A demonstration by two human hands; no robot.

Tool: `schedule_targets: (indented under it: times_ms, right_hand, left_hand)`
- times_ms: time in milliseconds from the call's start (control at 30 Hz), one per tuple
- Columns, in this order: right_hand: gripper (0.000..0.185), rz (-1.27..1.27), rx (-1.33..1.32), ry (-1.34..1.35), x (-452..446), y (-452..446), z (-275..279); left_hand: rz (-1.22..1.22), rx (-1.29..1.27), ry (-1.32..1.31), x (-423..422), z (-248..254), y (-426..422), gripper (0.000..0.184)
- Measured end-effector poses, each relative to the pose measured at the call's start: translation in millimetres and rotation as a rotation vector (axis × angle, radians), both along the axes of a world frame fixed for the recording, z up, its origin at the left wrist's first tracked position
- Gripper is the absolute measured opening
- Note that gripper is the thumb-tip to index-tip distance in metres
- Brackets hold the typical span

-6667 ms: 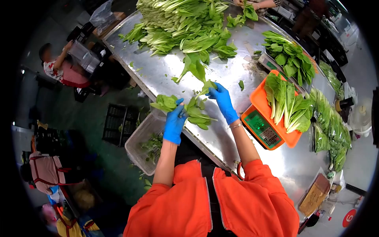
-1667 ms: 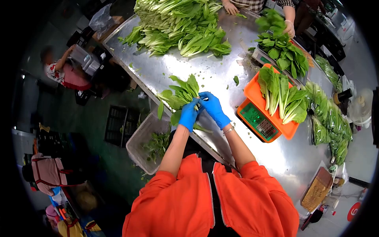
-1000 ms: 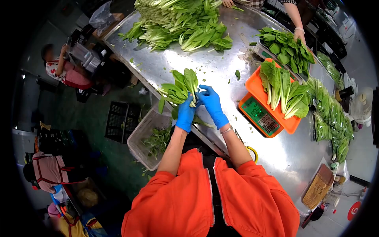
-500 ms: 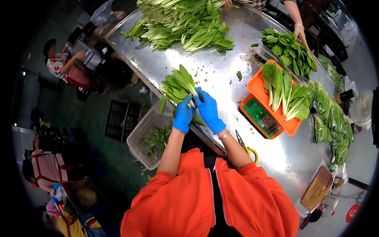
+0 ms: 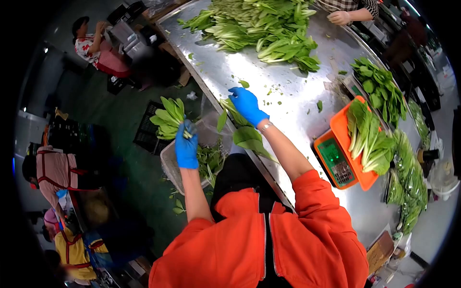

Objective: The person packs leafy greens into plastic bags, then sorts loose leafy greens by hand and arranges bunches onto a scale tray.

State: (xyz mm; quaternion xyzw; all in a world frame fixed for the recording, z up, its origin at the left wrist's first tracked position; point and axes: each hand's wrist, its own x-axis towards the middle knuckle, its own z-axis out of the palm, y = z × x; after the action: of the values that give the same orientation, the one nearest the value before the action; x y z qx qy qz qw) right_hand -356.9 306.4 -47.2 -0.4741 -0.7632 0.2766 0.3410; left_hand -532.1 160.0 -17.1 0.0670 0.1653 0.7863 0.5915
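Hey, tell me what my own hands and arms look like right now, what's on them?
Your left hand and right hand wear thin, plain bright-blue gloves, ending near the wrists. A slim silver-coloured band circles the right wrist. The orange-red fabric sleeves end around the elbows.

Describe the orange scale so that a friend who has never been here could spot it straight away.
Start with the big metal table and look to the right of the person's right hand. There sits the orange scale, leafy greens on its tray. Its orange body and lit green display set it apart from the neighbouring scale.
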Motion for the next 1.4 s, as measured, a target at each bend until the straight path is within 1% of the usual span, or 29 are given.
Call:
schedule_targets:
  times_ms: [67, 100, 167, 233, 300, 367, 400, 433, 467, 500, 533, 567, 600, 700, 767, 800, 833, 867, 900, 933, 967, 1033, 1067, 1100, 1133, 1200, 1267, 1300, 1400]
  right_hand:
    - [0.024, 0.066, 0.098, -0.184, -29.0, 12.9, -11.8]
    - [0.024, 0.083, 0.1, -0.181, -36.8, 18.5, -18.1]
    - [0.014, 0.119, -0.003, -0.358, -48.2, 27.2, -29.7]
    - [0.015, 0.204, -0.073, -0.334, -43.6, 38.6, -32.1]
    - [0.021, 0.339, -0.208, -0.052, -24.4, 46.5, -23.0]
    - [0.024, 0.284, -0.413, 0.013, -8.4, 50.9, -7.8]
    - [0.023, 0.224, -0.556, 0.084, 2.9, 41.7, 15.4]
    - [0.023, 0.215, -0.547, 0.077, 12.3, 32.2, 32.3]
    - [0.024, 0.169, -0.444, 0.138, 20.7, 22.7, 45.4]
    - [0.024, 0.127, -0.341, 0.199, 28.1, 12.7, 54.3]
    - [0.025, 0.109, -0.183, 0.15, 34.9, -0.9, 61.0]
    - [0.023, 0.087, -0.166, 0.132, 40.6, -23.5, 79.1]
    - [0.017, 0.134, -0.084, 0.204, 46.3, -42.3, 78.1]
    - [0.017, 0.264, 0.076, 0.147, 60.2, -92.1, 79.5]
    - [0.02, 0.216, 0.164, 0.063, 63.5, -111.3, 73.0]
    - [0.02, 0.189, 0.197, 0.164, 63.1, -118.8, 71.2]
    - [0.02, 0.181, 0.202, 0.166, 62.3, -123.8, 70.6]
    - [0.019, 0.115, 0.211, 0.249, 60.5, -128.1, 70.6]
    - [0.019, 0.051, 0.22, 0.333, 57.5, -131.2, 70.5]
    - [0.016, 0.02, 0.169, 0.422, 53.1, -133.5, 69.3]
    - [0.016, 0.023, 0.172, 0.428, 48.2, -136.0, 66.5]
    - [0.013, 0.022, 0.007, 0.38, 38.2, -137.7, 54.3]
    - [0.013, 0.121, 0.025, 0.22, 36.2, -136.3, 51.1]
    - [0.013, 0.127, 0.028, 0.226, 34.4, -137.9, 47.3]
    - [0.015, 0.171, -0.004, 0.254, 32.3, -139.8, 43.8]
    - [0.017, 0.216, -0.028, 0.282, 27.1, -140.1, 54.8]
    - [0.023, 0.05, -0.274, 0.448, 21.1, -140.2, 63.3]
    - [0.023, 0.041, -0.273, 0.449, 20.0, -138.0, 65.3]
    - [0.022, 0.067, -0.49, 0.719, 19.5, -120.2, 68.3]
  left_hand:
    - [0.03, -0.131, 0.019, 3.6, -10.8, -7.6, 0.024]
    - [0.048, -0.13, 0.021, 4.6, -15.0, -9.5, 0.024]
    - [-0.062, -0.101, -0.054, 7.6, -22.0, -16.0, 0.025]
    - [-0.028, -0.155, -0.067, 11.9, -23.4, -17.3, 0.024]
    - [-0.05, -0.151, -0.079, 15.8, -27.9, -17.4, 0.02]
    - [-0.067, -0.148, -0.065, 26.0, -28.6, -14.2, 0.016]
    - [-0.068, -0.241, -0.046, 32.9, -26.4, -11.0, 0.014]
    - [-0.07, -0.333, -0.027, 38.5, -24.7, -8.3, 0.013]
    - [-0.264, -0.17, -0.101, 36.5, -38.7, -5.6, 0.013]
    - [-0.27, -0.161, -0.105, 47.5, -26.8, -3.2, 0.013]
    - [-0.267, -0.278, -0.083, 62.9, -15.3, -1.5, 0.012]
    - [-0.261, -0.396, -0.06, 77.2, -3.1, 0.0, 0.012]
    - [-0.297, -0.366, -0.086, 86.6, 2.4, 1.5, 0.015]
    - [-0.408, -0.262, -0.021, 97.7, -9.5, 8.0, 0.018]
    - [-0.381, -0.275, 0.021, 98.1, -24.4, 8.8, 0.018]
    - [-0.378, -0.248, 0.058, 94.3, -29.2, 11.4, 0.018]
    - [-0.375, -0.223, 0.096, 92.3, -34.6, 13.9, 0.018]
    - [-0.276, -0.384, 0.117, 95.5, -15.0, 16.0, 0.018]
    - [-0.278, -0.381, 0.122, 95.2, -3.8, 17.4, 0.018]
    - [-0.176, -0.365, 0.141, 93.2, 4.7, 17.9, 0.018]
    - [-0.07, -0.349, 0.16, 89.9, 12.1, 16.2, 0.018]
    - [-0.028, -0.295, 0.226, 79.4, 20.0, 12.5, 0.019]
    - [0.08, -0.267, 0.298, 74.9, 19.1, 12.8, 0.019]
    - [0.187, -0.239, 0.369, 71.0, 17.1, 13.9, 0.02]
    - [0.252, -0.199, 0.365, 66.9, 12.2, 18.9, 0.022]
    - [0.24, -0.187, 0.391, 66.7, 22.0, 17.0, 0.022]
    - [0.217, -0.187, 0.412, 72.7, 25.7, 12.2, 0.022]
    - [0.179, -0.215, 0.428, 77.4, 26.4, 11.9, 0.02]
    - [0.079, -0.252, 0.418, 86.6, 31.0, 11.5, 0.016]
